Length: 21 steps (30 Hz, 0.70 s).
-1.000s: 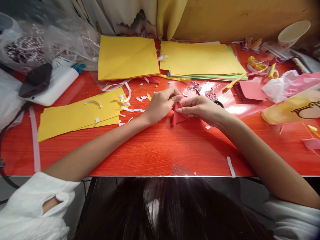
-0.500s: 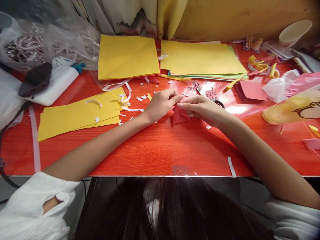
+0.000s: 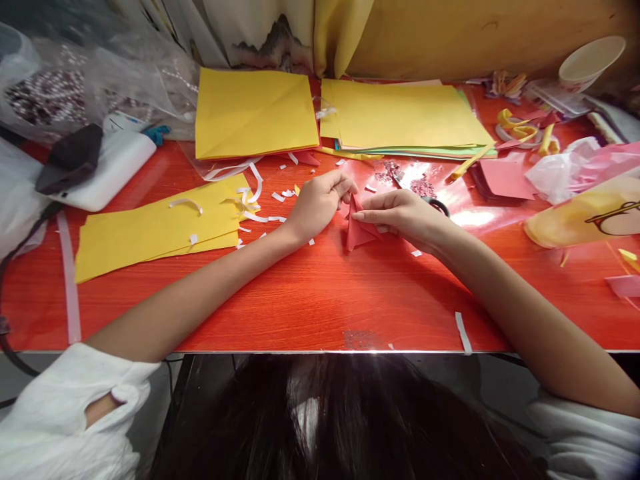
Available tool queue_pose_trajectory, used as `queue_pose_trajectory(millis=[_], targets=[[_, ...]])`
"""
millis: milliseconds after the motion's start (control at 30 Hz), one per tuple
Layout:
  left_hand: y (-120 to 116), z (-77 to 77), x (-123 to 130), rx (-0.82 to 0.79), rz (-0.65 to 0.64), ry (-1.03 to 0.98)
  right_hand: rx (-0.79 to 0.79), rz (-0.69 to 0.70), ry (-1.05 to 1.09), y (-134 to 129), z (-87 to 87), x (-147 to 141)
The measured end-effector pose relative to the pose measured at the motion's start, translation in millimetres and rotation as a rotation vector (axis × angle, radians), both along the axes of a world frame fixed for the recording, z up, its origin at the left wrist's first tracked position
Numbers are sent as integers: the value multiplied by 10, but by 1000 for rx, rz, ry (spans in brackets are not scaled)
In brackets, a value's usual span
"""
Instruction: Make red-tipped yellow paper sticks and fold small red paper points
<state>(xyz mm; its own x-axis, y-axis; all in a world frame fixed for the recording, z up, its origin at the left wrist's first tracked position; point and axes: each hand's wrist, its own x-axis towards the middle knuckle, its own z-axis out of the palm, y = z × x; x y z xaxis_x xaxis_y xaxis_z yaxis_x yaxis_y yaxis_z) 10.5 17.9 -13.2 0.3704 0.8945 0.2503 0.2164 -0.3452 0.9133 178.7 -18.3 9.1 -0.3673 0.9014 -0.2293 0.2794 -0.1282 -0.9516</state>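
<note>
A small folded red paper stands up from the red tabletop, with pointed flaps and creases. My right hand pinches its right side between thumb and fingers. At the paper's upper left edge, the curled fingers of my left hand grip the tip; part of that contact is hidden. Just beyond my right hand lie scissors, mostly covered, with one dark handle loop showing. White paper scraps are scattered to the left of my left hand.
Yellow sheets and a second stack of coloured paper lie at the back. Yellow strips are on the left, near a white device. Red paper squares, a yellowish cup and a white cup stand right.
My left fingers have drawn slightly up and left, with the thumb curled in, uncovering more of the red paper's top. My right hand keeps its pinch almost in place.
</note>
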Motion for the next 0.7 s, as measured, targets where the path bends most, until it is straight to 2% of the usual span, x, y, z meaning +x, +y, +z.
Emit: queue_pose_trajectory(millis=[133,300,533,700], targets=[[14,-5,1,1,59,-30,-8,-9,7,-4,0,-4],[-5,23,13,49,64,78,11,-10,33,-12,7,-8],[-41,57,20,34,90,176,-30,-10,25,-11,18,-21],[-25,54,19,-3,170,83,-31,-7,45,-18,26,-24]])
